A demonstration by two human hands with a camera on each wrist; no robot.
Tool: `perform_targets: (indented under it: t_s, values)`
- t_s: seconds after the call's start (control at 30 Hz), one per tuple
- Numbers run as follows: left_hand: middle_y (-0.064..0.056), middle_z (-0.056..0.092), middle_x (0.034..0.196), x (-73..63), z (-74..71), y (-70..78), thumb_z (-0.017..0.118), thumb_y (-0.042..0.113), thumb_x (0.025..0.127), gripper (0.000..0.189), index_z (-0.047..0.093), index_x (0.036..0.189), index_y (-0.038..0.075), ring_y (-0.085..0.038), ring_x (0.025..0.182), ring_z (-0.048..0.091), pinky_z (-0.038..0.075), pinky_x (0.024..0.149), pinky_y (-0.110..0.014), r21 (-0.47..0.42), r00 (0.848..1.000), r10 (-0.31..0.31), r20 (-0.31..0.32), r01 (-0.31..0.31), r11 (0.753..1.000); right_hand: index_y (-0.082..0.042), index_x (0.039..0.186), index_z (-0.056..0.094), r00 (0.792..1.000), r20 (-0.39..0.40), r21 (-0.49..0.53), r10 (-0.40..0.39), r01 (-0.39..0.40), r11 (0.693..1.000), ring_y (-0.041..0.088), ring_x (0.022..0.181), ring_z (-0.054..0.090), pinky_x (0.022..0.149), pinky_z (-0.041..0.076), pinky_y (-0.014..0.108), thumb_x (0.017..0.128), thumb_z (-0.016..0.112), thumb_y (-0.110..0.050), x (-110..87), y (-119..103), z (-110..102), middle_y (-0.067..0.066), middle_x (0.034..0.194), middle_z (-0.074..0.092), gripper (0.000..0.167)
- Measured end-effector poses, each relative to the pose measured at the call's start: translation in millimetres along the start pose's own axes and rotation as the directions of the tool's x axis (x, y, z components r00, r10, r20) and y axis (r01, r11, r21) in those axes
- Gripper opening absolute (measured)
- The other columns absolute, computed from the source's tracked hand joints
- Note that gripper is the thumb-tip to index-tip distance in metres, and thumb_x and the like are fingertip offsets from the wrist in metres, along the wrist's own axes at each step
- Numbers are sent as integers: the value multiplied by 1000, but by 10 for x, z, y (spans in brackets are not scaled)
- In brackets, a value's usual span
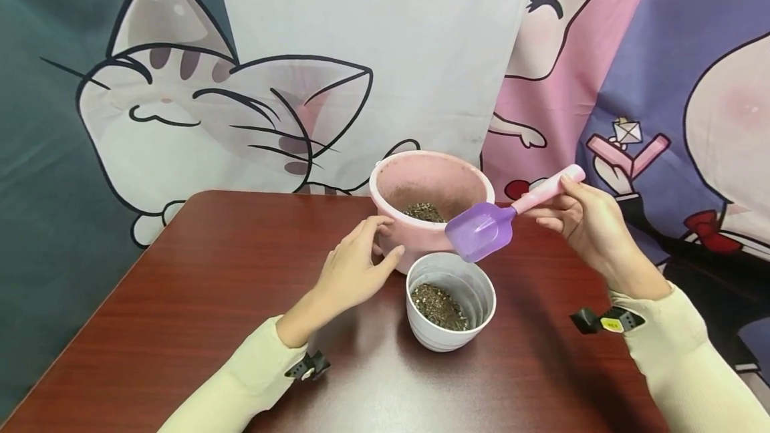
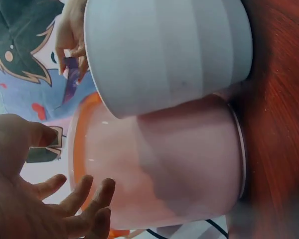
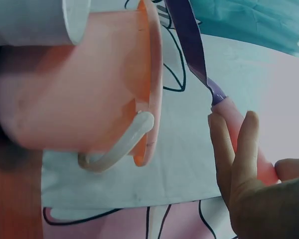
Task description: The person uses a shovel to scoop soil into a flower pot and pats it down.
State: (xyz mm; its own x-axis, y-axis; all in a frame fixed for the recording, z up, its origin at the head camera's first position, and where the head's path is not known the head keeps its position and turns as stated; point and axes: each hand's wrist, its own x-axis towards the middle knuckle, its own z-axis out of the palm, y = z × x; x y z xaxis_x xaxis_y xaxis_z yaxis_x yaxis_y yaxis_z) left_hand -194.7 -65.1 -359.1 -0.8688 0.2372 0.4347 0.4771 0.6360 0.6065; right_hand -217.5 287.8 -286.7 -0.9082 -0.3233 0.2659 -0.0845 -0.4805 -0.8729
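Note:
My right hand (image 1: 592,226) grips the pink handle of a small shovel (image 1: 481,231), whose purple blade overlaps the rims of both pots in the head view. No soil shows on the blade. My left hand (image 1: 355,262) has its fingers spread at the near left side of the pink bucket (image 1: 433,160), fingertips right by its rim. Dark soil (image 1: 424,212) lies in the bottom of the bucket. In front of it stands a white pot (image 1: 451,339), upright, with soil (image 1: 439,306) inside. In the right wrist view, the fingers wrap the shovel's handle (image 3: 231,122).
All of this stands on a reddish-brown wooden table (image 1: 252,266). Behind it hangs a printed cartoon cloth (image 1: 373,19). The bucket's white carrying handle (image 3: 124,144) hangs down on its outer side. Both sleeves carry a dark strap with a small device (image 1: 607,321).

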Motion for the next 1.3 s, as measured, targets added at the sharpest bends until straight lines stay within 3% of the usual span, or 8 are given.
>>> perform_targets:
  t_s: [0.23, 0.53, 0.67, 0.83, 1.03, 1.17, 1.3]
  values:
    - [6, 59, 123, 53, 20, -60, 65, 40, 93, 49, 46, 135, 23, -10, 91, 66, 50, 71, -43, -5, 997, -76, -24, 76, 997, 21, 101, 59, 997, 58, -78, -59, 63, 995, 39, 99, 69, 90, 49, 43, 110, 31, -11, 162, 32, 36, 33, 104, 68, 44]
    - [-3, 54, 130, 162, -9, -148, 62, 42, 95, 61, 35, 146, 21, -18, 92, 68, 49, 72, -46, -83, 988, -142, -68, 136, 987, 20, 96, 63, 995, -70, -92, -73, 67, 994, 36, 95, 70, 87, 51, 43, 107, 41, -11, 436, 86, 149, 32, 96, 69, 40]
    - [-5, 52, 134, 235, -8, -164, 61, 42, 96, 63, 33, 148, 22, -20, 96, 68, 50, 77, -47, -137, 986, -160, -50, 152, 979, 17, 96, 66, 988, -141, -107, -63, 48, 993, 33, 94, 71, 86, 53, 40, 106, 38, -7, 556, 137, 182, 30, 93, 70, 37]
    - [-11, 49, 139, 341, 15, -173, 62, 32, 97, 64, 31, 150, 16, -25, 98, 68, 52, 85, -43, -240, 989, -148, -12, 141, 961, 17, 94, 65, 986, -152, -177, -68, 40, 983, 35, 95, 71, 88, 52, 39, 106, 35, -5, 699, 218, 176, 30, 92, 70, 39]
    - [-13, 51, 139, 451, 84, -190, 59, 36, 98, 64, 30, 150, 11, -27, 95, 67, 52, 83, -41, -309, 982, -187, 11, 181, 934, 14, 88, 64, 979, -197, -213, -49, 7, 977, 38, 97, 70, 88, 52, 41, 104, 42, -6, 860, 346, 209, 32, 91, 69, 34]
    - [-13, 54, 136, 484, 109, -202, 60, 37, 98, 64, 31, 150, 13, -28, 95, 67, 52, 82, -42, -334, 975, -224, 5, 213, 918, 13, 87, 60, 969, -240, -262, -58, -7, 965, 39, 95, 70, 87, 53, 40, 101, 51, -5, 964, 437, 264, 31, 88, 70, 25]
    - [-12, 55, 136, 502, 124, -224, 63, 36, 96, 67, 31, 150, 14, -27, 96, 68, 53, 83, -42, -347, 973, -232, 5, 219, 912, 3, 96, 56, 941, -337, -268, -38, -58, 962, 29, 80, 73, 78, 57, 37, 97, 62, -7, 1061, 514, 331, 18, 81, 71, 12]
